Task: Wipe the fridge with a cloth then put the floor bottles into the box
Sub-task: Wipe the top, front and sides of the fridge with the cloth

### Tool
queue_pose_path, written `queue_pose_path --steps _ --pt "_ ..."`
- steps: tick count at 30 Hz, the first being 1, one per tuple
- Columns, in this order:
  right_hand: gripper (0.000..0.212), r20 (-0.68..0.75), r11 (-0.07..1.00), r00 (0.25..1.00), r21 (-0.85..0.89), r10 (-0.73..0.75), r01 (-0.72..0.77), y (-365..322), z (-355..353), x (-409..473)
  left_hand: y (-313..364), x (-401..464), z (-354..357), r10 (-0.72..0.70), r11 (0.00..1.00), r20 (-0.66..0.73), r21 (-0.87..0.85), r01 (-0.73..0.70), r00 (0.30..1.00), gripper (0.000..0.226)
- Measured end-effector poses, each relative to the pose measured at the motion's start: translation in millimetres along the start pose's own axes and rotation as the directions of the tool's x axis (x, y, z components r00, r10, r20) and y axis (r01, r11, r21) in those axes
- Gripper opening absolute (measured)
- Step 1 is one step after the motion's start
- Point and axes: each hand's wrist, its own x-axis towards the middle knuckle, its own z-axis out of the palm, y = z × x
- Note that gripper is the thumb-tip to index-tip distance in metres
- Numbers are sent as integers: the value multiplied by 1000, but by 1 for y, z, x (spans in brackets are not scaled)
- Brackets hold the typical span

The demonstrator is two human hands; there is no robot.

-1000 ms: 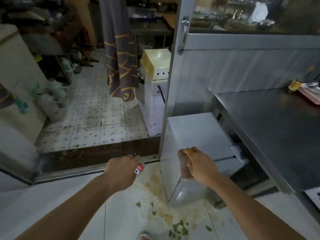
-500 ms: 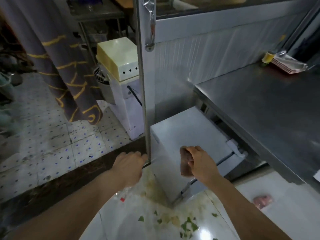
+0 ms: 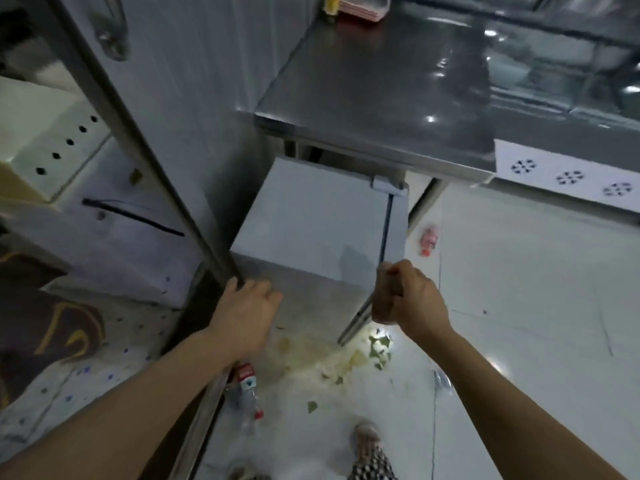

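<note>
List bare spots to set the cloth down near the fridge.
Free: fridge top behind the right hand; steel counter short of the red stack; floor tiles right of the pink bottle. Crowded: floor in front, with food scraps and clear bottle.

Steel counter [image 3: 381, 98] stands far right, with a red-edged stack of plates [image 3: 360, 8] at its far end. Green leaf scraps [image 3: 379, 346] and a yellowish spill [image 3: 311, 358] lie on the near white floor. Patterned curtain [image 3: 41, 323] hangs left.

Fridge [image 3: 322, 216] under counter [image 3: 377, 95], bottles [image 3: 246, 389] before
</note>
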Motion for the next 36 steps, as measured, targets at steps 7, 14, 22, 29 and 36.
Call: queue_pose_path --steps 7,14,22,29,36 --pt "21 -98 986 986 116 132 -120 15 32 -46 8 14 23 167 984 -104 -48 -173 980 44" --pt "39 -261 988 955 -95 -142 120 33 73 -29 12 42 53 138 990 -155 -1 -140 978 66" --pt "23 -353 864 810 -379 -467 333 73 141 26 6 100 125 46 998 -448 -12 -57 893 72" --pt "51 -640 751 428 -640 -638 163 121 222 67 -12 138 176 80 973 -809 -63 -221 583 54" --pt "69 -728 739 141 -671 -671 53 132 262 107 2 172 200 -53 967 -960 -118 -227 275 40"
